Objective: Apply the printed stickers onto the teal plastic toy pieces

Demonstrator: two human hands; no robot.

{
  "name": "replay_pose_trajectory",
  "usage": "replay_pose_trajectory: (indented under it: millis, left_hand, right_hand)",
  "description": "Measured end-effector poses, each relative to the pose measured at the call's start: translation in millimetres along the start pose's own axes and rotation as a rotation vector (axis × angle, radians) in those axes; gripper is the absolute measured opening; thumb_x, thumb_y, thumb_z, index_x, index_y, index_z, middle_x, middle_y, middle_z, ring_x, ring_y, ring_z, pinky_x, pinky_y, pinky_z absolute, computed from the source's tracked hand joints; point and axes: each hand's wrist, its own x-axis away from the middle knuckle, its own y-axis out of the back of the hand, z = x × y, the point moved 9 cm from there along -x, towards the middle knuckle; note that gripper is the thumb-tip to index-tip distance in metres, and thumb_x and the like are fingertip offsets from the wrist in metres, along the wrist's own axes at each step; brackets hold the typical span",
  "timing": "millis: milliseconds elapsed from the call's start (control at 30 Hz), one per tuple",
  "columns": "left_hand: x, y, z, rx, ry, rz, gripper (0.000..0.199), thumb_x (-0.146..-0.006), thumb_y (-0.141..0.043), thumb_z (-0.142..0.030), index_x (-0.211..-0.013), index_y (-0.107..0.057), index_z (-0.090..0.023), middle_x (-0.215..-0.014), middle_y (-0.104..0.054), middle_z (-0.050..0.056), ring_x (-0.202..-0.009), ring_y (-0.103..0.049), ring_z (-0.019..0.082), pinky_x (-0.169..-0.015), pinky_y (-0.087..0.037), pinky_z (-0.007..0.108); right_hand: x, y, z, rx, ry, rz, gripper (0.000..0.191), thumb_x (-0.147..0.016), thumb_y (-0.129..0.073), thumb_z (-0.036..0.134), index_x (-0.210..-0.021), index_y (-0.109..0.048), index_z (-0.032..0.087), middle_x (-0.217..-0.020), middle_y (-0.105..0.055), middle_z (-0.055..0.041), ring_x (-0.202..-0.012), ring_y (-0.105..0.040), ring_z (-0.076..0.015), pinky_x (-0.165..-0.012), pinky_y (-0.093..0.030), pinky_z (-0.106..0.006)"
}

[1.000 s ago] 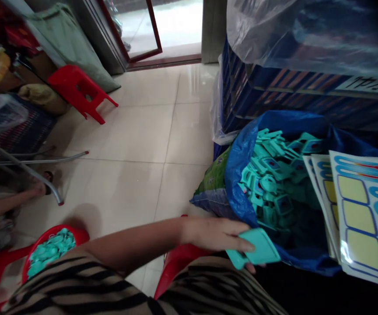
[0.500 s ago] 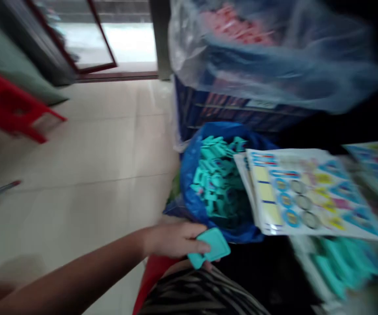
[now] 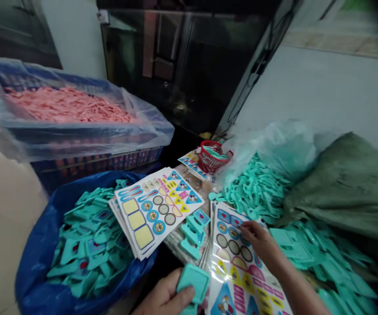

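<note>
The landmark is the sticker sheet [image 3: 238, 267] under the right hand [image 3: 257, 234]. The left hand [image 3: 166, 297] is at the sheet's near left edge, thumb and fingers closed around a teal piece [image 3: 192, 284] with a raised rim. The right hand comes in over the sheet's right side, its fingertips on the upper part, by the blue stickers with red hearts; whether they pinch a sticker I cannot tell. Just left of the sheet's upper end lies a small group of teal pieces [image 3: 194, 234], the top one bearing a blue sticker. Further left of the sheet is a second stack of sheets [image 3: 161, 210], overlapping the blue bag [image 3: 33, 258], which is full of teal pieces. Beyond the sheet stands a red basket [image 3: 209, 164] with teal parts inside. A teal heap [image 3: 256, 190] lies past the sheet's top right corner, and a green sack [image 3: 343, 188] slumps to the right of it. Well to the sheet's far left, a blue crate [image 3: 66, 168] holds pink pieces [image 3: 67, 105].
</note>
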Motion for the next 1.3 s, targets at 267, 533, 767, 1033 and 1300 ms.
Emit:
replay_pose_trajectory:
  millis: [267, 533, 767, 1033, 1300]
  left_hand:
    - [-80, -29.4, 17, 0.284, 0.075, -0.167, 0.052, -0.076, -0.063, -0.050, -0.119, -0.054, -0.023, -0.101, -0.067, 0.008, -0.099, -0.061, 0.026, -0.083, -0.049, 0.039]
    - [-109, -33.7, 18, 0.322, 0.134, -0.238, 0.043, -0.076, -0.064, -0.038, -0.113, -0.051, -0.021, -0.092, -0.066, 0.005, -0.091, -0.063, 0.022, -0.076, -0.052, 0.035]
    - [-113, -29.8, 20, 0.226, 0.194, -0.252, 0.039, -0.074, -0.065, -0.039, -0.108, -0.056, -0.020, -0.083, -0.066, 0.004, -0.077, -0.060, 0.017, -0.068, -0.051, 0.029]
    - [-115, -32.3, 21, 0.187, 0.201, -0.206, 0.035, -0.076, -0.062, -0.038, -0.106, -0.056, -0.019, -0.082, -0.066, 0.004, -0.072, -0.060, 0.015, -0.064, -0.051, 0.028]
    - [-115, -32.6, 22, 0.101, 0.217, -0.205, 0.033, -0.081, -0.055, -0.034, -0.110, -0.054, -0.020, -0.083, -0.066, 0.005, -0.071, -0.059, 0.015, -0.063, -0.051, 0.028]
  right_hand:
    - [-19, -10, 3, 0.088, 0.038, -0.076, 0.015, -0.080, -0.042, 0.033, -0.074, -0.052, 0.024, -0.072, -0.062, -0.0025, -0.068, -0.058, -0.0199, -0.064, -0.042, -0.029]
    - [-14, -14, 5, 0.164, 0.031, -0.065, 0.016, -0.087, -0.040, 0.028, -0.081, -0.054, 0.023, -0.084, -0.061, -0.0039, -0.077, -0.058, -0.0187, -0.062, -0.038, -0.026]
    - [-13, -12, 10, 0.218, -0.043, -0.035, 0.016, -0.089, -0.041, 0.021, -0.082, -0.055, 0.021, -0.087, -0.061, -0.0048, -0.075, -0.056, -0.0178, -0.057, -0.031, -0.025]
    - [-9, -16, 6, 0.151, -0.089, 0.013, 0.011, -0.087, -0.044, 0.022, -0.080, -0.053, 0.021, -0.086, -0.061, -0.0051, -0.073, -0.055, -0.0190, -0.058, -0.029, -0.027]
    - [-16, -17, -9, -0.078, -0.245, -0.025, 0.019, -0.076, -0.058, 0.040, -0.067, -0.053, 0.024, -0.063, -0.059, 0.0003, -0.062, -0.051, -0.0188, -0.055, -0.026, -0.027]
